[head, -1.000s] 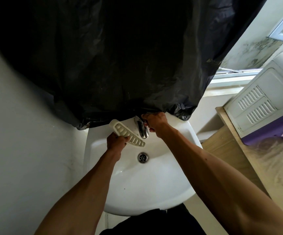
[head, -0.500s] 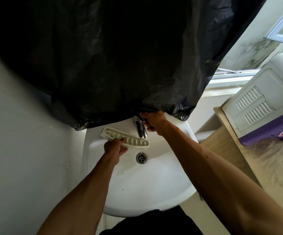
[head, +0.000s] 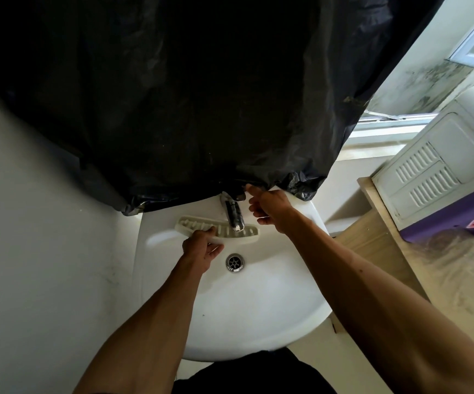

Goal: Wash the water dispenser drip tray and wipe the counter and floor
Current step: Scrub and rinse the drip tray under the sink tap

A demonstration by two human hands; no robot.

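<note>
The left hand [head: 201, 248] grips the near edge of the drip tray [head: 193, 225], thumb on top, holding it level across the back of the sink [head: 258, 322] – its right half sits under the faucet [head: 234, 218] spout, beyond the drain [head: 235, 263]. The right hand [head: 270, 207] hovers just right of the faucet, fingers loosely curled and holding nothing – the forefinger reaches toward the handle. A black plastic sheet [head: 173, 95] hangs over the sink's back edge.
</note>
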